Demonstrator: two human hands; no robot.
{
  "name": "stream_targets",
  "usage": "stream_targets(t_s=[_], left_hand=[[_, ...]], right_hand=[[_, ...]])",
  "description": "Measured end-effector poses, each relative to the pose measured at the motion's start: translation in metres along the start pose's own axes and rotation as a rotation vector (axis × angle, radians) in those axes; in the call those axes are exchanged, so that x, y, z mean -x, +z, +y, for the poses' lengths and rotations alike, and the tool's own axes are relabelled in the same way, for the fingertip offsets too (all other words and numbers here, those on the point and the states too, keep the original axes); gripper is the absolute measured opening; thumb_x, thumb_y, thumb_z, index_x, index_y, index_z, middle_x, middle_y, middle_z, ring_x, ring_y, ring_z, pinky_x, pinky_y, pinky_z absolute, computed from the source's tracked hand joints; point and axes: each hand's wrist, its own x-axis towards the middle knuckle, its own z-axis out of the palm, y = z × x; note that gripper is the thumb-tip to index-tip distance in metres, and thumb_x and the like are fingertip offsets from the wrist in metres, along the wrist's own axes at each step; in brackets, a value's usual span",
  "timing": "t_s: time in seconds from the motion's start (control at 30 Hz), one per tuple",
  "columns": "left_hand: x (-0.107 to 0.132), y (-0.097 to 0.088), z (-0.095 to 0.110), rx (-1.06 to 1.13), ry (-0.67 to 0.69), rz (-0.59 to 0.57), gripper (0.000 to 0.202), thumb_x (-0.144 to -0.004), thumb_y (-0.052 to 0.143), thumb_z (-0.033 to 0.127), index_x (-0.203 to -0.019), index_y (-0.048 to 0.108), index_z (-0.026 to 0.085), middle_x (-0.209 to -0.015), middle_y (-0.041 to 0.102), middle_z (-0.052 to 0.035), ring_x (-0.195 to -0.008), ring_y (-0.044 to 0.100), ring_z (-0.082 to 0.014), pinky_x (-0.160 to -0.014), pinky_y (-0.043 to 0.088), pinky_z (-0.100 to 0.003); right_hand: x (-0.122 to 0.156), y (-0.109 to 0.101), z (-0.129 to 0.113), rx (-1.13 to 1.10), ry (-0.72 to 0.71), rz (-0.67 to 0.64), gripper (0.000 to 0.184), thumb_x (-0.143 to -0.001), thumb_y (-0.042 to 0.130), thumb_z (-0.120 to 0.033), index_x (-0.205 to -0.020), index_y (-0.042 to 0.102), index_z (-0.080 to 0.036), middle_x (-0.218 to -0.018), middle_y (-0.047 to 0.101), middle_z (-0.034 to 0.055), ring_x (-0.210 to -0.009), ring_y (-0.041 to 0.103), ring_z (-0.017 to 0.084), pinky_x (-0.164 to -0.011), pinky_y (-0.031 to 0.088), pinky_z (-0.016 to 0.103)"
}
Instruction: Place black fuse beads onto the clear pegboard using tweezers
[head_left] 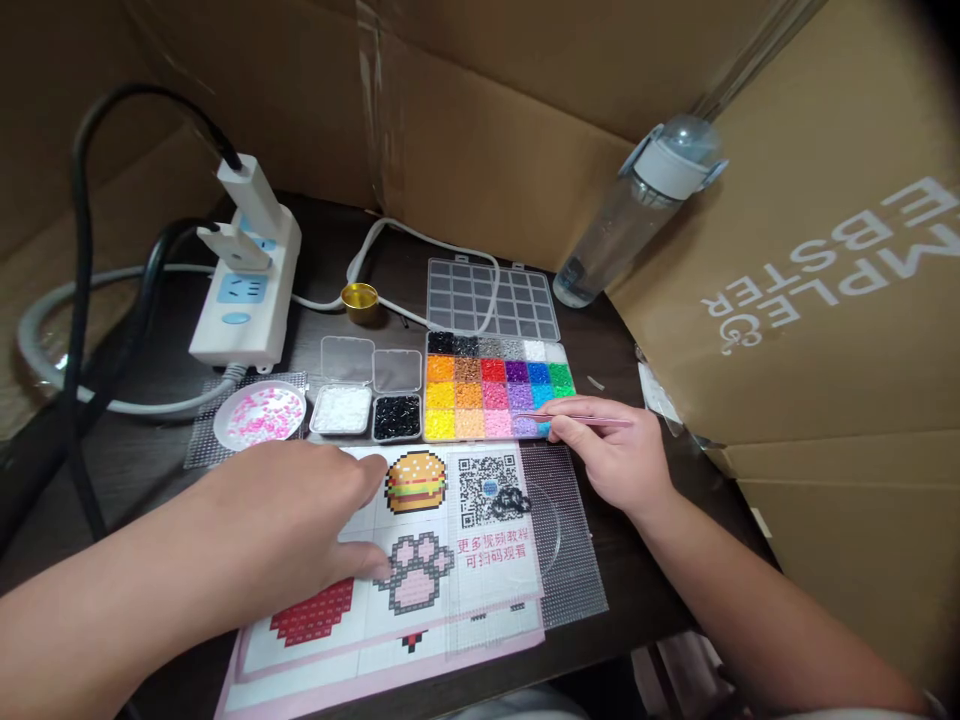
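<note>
My right hand (619,450) pinches pink tweezers (592,419), whose tips reach over the front right compartments of a bead box (493,395) sorted by colour. My left hand (315,515) spreads its thumb and index finger over a printed pattern sheet (360,640). The sheet shows a burger, a paw and a red shape partly under that hand. Its thumb tip touches the paw's left edge. Over the sheet's right side lies a clear pegboard (566,540). A small cluster of black beads (512,502) sits on the printed QR code.
Nearby are a dish of pink and white beads (260,414), a box of white beads (340,409) and a box of black beads (397,416). Behind stand a gold cup (360,301), a power strip (251,290) with cables, and a water bottle (630,220). Cardboard walls (480,110) enclose the desk.
</note>
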Motion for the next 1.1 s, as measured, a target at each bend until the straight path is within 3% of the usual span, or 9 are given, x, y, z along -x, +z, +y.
stream_targets(t_s=[0.13, 0.53, 0.67, 0.93, 1.1], left_hand=[[0.001, -0.003, 0.003, -0.029, -0.016, -0.048, 0.040, -0.070, 0.078, 0.064, -0.079, 0.065, 0.028, -0.073, 0.074, -0.0113, -0.070, 0.068, -0.0349, -0.062, 0.043, -0.045], [0.000, -0.005, 0.003, 0.013, -0.025, -0.063, 0.041, -0.070, 0.076, 0.064, -0.074, 0.056, 0.028, -0.075, 0.072, -0.0110, -0.071, 0.065, -0.0331, -0.065, 0.036, -0.044], [-0.001, -0.006, 0.005, 0.011, -0.041, -0.085, 0.045, -0.067, 0.076, 0.067, -0.074, 0.054, 0.028, -0.076, 0.072, -0.0110, -0.071, 0.064, -0.0326, -0.065, 0.035, -0.043], [0.006, -0.007, 0.007, -0.091, 0.024, -0.085, 0.034, -0.081, 0.068, 0.059, -0.082, 0.058, 0.026, -0.081, 0.074, -0.0099, -0.075, 0.066, -0.0316, -0.063, 0.032, -0.040], [0.003, -0.005, 0.005, -0.054, 0.011, -0.071, 0.039, -0.076, 0.074, 0.061, -0.077, 0.056, 0.027, -0.078, 0.073, -0.0107, -0.071, 0.064, -0.0319, -0.062, 0.030, -0.041]], right_hand=[[0.000, 0.002, -0.002, 0.029, -0.071, -0.021, 0.012, -0.086, 0.079, -0.020, -0.087, 0.089, -0.027, -0.092, 0.087, 0.0034, -0.084, 0.085, 0.022, -0.082, 0.072, 0.034], [0.003, -0.014, 0.022, 0.005, -0.014, -0.058, 0.009, -0.086, 0.081, -0.023, -0.088, 0.089, -0.027, -0.093, 0.087, 0.0042, -0.084, 0.084, 0.021, -0.075, 0.071, 0.032], [0.003, -0.015, 0.023, 0.008, -0.043, -0.079, 0.011, -0.087, 0.081, -0.021, -0.089, 0.089, -0.028, -0.093, 0.088, 0.0033, -0.085, 0.085, 0.020, -0.077, 0.070, 0.030], [0.002, -0.012, 0.023, 0.029, -0.064, -0.108, 0.015, -0.088, 0.080, -0.019, -0.091, 0.090, -0.030, -0.095, 0.088, 0.0020, -0.087, 0.085, 0.020, -0.082, 0.070, 0.030], [0.002, -0.013, 0.023, 0.033, -0.063, -0.105, 0.016, -0.088, 0.080, -0.018, -0.090, 0.089, -0.031, -0.094, 0.088, 0.0011, -0.086, 0.085, 0.020, -0.082, 0.070, 0.031]])
